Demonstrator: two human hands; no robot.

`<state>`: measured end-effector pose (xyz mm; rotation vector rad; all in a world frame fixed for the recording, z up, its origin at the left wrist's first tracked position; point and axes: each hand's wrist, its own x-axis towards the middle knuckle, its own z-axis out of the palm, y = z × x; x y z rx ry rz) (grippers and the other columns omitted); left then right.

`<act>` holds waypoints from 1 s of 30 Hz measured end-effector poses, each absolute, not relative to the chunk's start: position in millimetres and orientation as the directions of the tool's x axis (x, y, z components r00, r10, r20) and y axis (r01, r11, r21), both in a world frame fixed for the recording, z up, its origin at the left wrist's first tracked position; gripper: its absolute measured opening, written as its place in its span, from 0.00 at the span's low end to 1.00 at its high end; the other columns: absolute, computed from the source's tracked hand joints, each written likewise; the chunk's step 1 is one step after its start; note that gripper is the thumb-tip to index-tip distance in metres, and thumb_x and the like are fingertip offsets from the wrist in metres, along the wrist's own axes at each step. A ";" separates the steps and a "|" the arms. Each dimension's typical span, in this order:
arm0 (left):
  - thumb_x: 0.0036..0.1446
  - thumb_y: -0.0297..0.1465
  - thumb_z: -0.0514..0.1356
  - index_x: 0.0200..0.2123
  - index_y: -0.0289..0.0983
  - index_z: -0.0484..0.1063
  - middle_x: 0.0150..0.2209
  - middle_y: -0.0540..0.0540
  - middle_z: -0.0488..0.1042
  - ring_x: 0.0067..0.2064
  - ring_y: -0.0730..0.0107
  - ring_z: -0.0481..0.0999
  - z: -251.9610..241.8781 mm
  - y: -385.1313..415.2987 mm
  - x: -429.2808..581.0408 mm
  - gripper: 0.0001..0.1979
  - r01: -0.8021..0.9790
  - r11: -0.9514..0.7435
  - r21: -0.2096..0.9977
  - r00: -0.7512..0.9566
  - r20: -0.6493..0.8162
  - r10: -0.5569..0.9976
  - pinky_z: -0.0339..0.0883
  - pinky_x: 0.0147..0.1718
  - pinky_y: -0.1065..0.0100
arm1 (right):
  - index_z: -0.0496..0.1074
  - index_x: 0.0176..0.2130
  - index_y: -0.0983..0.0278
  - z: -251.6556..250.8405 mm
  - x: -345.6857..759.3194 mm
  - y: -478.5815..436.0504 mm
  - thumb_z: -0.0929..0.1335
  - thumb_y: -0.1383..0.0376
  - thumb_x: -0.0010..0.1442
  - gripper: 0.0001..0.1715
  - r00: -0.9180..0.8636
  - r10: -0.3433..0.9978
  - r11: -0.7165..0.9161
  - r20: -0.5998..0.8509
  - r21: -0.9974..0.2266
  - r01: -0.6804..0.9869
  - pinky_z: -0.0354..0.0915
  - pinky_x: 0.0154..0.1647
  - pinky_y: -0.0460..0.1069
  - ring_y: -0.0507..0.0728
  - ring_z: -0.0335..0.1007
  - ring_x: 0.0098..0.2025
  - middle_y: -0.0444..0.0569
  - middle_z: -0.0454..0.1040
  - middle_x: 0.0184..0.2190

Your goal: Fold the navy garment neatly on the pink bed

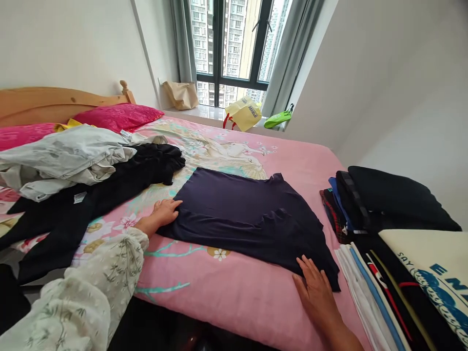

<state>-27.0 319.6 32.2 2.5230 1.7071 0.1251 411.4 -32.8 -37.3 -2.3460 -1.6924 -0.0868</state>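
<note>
A dark navy T-shirt (241,214) lies spread flat on the pink floral bedsheet (234,287). My left hand (165,213) rests on the sheet at the shirt's left edge, fingers curled against the fabric. My right hand (316,290) lies flat with fingers stretched out, touching the shirt's near right corner. Neither hand lifts the shirt off the bed.
A heap of unfolded grey and black clothes (80,170) covers the bed's left side below pink pillows (117,116). Folded stacks of garments (395,243) sit at the right edge. Bags (245,113) stand on the window ledge beyond the bed.
</note>
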 end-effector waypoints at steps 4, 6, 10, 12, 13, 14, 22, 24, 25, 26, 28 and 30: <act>0.46 0.35 0.57 0.33 0.41 0.76 0.39 0.44 0.76 0.46 0.59 0.71 44.5 342.2 -26.2 0.11 0.921 -0.359 0.154 0.365 -0.016 0.931 0.58 0.50 0.61 | 0.61 0.59 0.64 -42.9 409.3 -34.4 0.52 0.52 0.64 0.32 0.321 0.919 -0.292 0.227 -0.156 0.944 0.46 0.63 0.63 0.61 0.51 0.64 0.53 0.60 0.61; 0.48 0.36 0.56 0.35 0.41 0.75 0.38 0.45 0.77 0.43 0.61 0.73 44.9 346.1 -29.9 0.12 0.926 -0.331 0.179 0.340 -0.020 0.940 0.61 0.46 0.63 | 0.61 0.59 0.64 -47.3 409.0 -35.2 0.53 0.52 0.64 0.32 0.314 0.915 -0.284 0.254 -0.148 0.947 0.46 0.63 0.63 0.61 0.51 0.64 0.53 0.60 0.61; 0.52 0.42 0.54 0.41 0.41 0.73 0.42 0.45 0.77 0.43 0.60 0.74 34.8 343.4 -42.4 0.18 0.943 -0.242 0.231 0.251 -0.011 0.968 0.63 0.43 0.65 | 0.62 0.59 0.65 -49.4 410.7 -36.6 0.54 0.53 0.63 0.31 0.314 0.914 -0.281 0.256 -0.159 0.946 0.46 0.63 0.64 0.62 0.51 0.64 0.53 0.61 0.61; 0.51 0.47 0.53 0.44 0.40 0.72 0.42 0.44 0.77 0.43 0.59 0.75 27.6 341.1 -50.5 0.23 0.937 -0.153 0.314 0.169 -0.026 0.985 0.65 0.40 0.66 | 0.63 0.58 0.65 -42.8 409.9 -33.5 0.54 0.54 0.64 0.30 0.326 0.912 -0.285 0.248 -0.187 0.940 0.47 0.62 0.64 0.62 0.53 0.63 0.54 0.62 0.60; 0.50 0.49 0.54 0.45 0.39 0.72 0.41 0.43 0.77 0.42 0.60 0.76 24.2 340.3 -54.8 0.25 0.918 -0.102 0.384 0.132 -0.052 0.990 0.66 0.38 0.66 | 0.64 0.57 0.65 -37.1 408.4 -29.9 0.55 0.54 0.64 0.29 0.333 0.906 -0.285 0.260 -0.207 0.936 0.49 0.61 0.65 0.62 0.54 0.63 0.54 0.63 0.59; 0.48 0.51 0.55 0.44 0.38 0.71 0.40 0.43 0.77 0.40 0.60 0.76 21.0 339.9 -59.0 0.27 0.887 -0.051 0.459 0.103 -0.089 0.991 0.67 0.35 0.67 | 0.65 0.55 0.65 -30.1 406.0 -24.3 0.55 0.54 0.64 0.28 0.338 0.896 -0.278 0.287 -0.230 0.933 0.51 0.60 0.65 0.63 0.55 0.62 0.55 0.64 0.58; 0.40 0.52 0.60 0.39 0.36 0.70 0.33 0.43 0.78 0.33 0.57 0.77 14.9 325.5 -79.6 0.29 0.882 0.028 0.471 0.067 -0.184 0.981 0.67 0.26 0.66 | 0.68 0.52 0.60 38.8 365.4 75.2 0.54 0.63 0.66 0.22 0.214 0.948 -0.151 0.237 -0.256 0.955 0.63 0.44 0.50 0.56 0.71 0.41 0.50 0.75 0.40; 0.41 0.52 0.59 0.45 0.36 0.69 0.36 0.42 0.78 0.37 0.56 0.77 17.4 314.9 -83.1 0.32 0.908 -0.008 0.418 0.073 -0.140 0.987 0.68 0.32 0.64 | 0.62 0.57 0.57 47.3 358.2 100.6 0.55 0.65 0.65 0.23 0.197 0.976 -0.176 0.096 -0.189 0.966 0.63 0.39 0.48 0.55 0.73 0.37 0.48 0.77 0.37; 0.42 0.52 0.59 0.48 0.36 0.68 0.37 0.42 0.77 0.39 0.56 0.77 18.5 309.0 -85.2 0.33 0.918 -0.025 0.395 0.079 -0.120 0.990 0.68 0.35 0.64 | 0.60 0.59 0.55 49.2 356.6 111.3 0.56 0.66 0.65 0.25 0.188 0.982 -0.183 0.028 -0.145 0.972 0.63 0.38 0.48 0.55 0.74 0.36 0.48 0.77 0.36; 0.43 0.51 0.59 0.50 0.36 0.67 0.39 0.41 0.77 0.41 0.56 0.77 19.4 303.1 -87.5 0.35 0.926 -0.038 0.375 0.085 -0.110 0.990 0.68 0.37 0.63 | 0.59 0.60 0.55 49.9 356.3 120.5 0.56 0.66 0.64 0.25 0.174 0.984 -0.176 -0.034 -0.104 0.979 0.62 0.37 0.48 0.56 0.74 0.36 0.48 0.77 0.36; 0.45 0.51 0.57 0.53 0.37 0.65 0.42 0.41 0.77 0.45 0.55 0.76 20.1 292.1 -92.4 0.35 0.941 -0.041 0.337 0.087 -0.123 0.989 0.66 0.41 0.63 | 0.62 0.57 0.57 48.4 359.0 134.6 0.57 0.66 0.64 0.24 0.145 0.981 -0.153 -0.127 -0.048 0.987 0.62 0.38 0.49 0.57 0.74 0.38 0.51 0.77 0.37; 0.47 0.49 0.57 0.53 0.39 0.65 0.44 0.42 0.76 0.47 0.55 0.75 20.4 283.2 -96.7 0.31 0.950 -0.028 0.312 0.076 -0.144 0.987 0.66 0.42 0.63 | 0.65 0.52 0.61 45.7 362.8 143.5 0.57 0.65 0.63 0.20 0.171 0.970 -0.175 -0.170 -0.008 0.984 0.62 0.39 0.50 0.59 0.74 0.39 0.54 0.77 0.38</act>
